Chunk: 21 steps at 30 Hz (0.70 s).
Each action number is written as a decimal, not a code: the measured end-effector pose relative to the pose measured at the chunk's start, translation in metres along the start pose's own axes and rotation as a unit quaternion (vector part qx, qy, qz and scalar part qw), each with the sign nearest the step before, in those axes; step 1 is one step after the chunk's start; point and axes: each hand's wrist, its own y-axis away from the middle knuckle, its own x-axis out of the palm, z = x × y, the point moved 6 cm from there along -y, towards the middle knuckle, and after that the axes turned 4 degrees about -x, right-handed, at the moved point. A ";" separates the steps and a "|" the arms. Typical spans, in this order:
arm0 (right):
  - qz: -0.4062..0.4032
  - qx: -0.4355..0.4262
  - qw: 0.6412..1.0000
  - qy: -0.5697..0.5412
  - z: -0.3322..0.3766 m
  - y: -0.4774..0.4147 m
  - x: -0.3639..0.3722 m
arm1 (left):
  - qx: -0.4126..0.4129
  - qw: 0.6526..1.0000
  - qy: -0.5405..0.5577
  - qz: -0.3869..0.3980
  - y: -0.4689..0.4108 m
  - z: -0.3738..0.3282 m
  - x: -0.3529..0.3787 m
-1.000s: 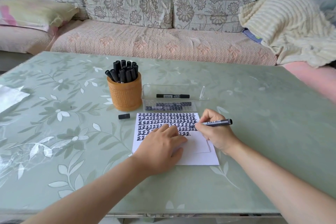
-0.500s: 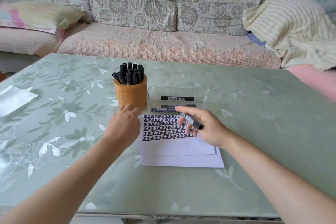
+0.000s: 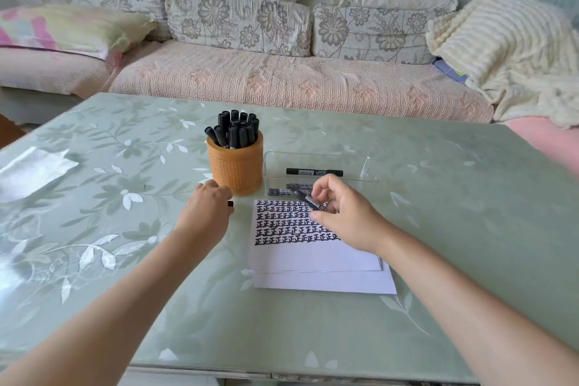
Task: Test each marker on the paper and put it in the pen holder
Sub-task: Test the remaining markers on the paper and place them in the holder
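A white paper [image 3: 316, 257] with rows of black test marks lies mid-table on further sheets. My right hand [image 3: 344, 216] hovers over its top edge and pinches an uncapped black marker [image 3: 308, 200], tip pointing up-left. My left hand [image 3: 205, 211] is just left of the paper, fingers curled over the black marker cap [image 3: 231, 204], whose end peeks out at the fingertips. An orange woven pen holder [image 3: 235, 168] behind it holds several black markers. One black marker [image 3: 314, 172] lies in a clear plastic tray [image 3: 363, 166] behind the paper.
The green floral table [image 3: 454, 229] carries a folded clear plastic sheet [image 3: 29, 171] at its far left. A sofa with cushions and a cream blanket [image 3: 507, 50] runs along the table's far side.
My left hand left the paper and went left onto the cap beside the holder. My right hand lifted the marker off the paper and turned it tip up-left.
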 end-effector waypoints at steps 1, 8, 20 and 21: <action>-0.011 0.004 1.000 0.005 -0.002 -0.001 -0.001 | -0.002 1.000 0.006 0.008 -0.002 0.002 0.000; -0.047 0.006 0.997 0.060 0.002 -0.002 -0.003 | 0.057 0.995 0.043 -0.075 0.009 -0.020 -0.027; -0.074 -0.044 0.984 0.158 0.013 -0.006 0.000 | 0.096 0.976 0.192 -0.044 0.021 -0.047 -0.026; -0.074 -0.045 0.983 0.160 0.013 -0.006 0.000 | 0.100 0.975 0.195 -0.044 0.021 -0.047 -0.026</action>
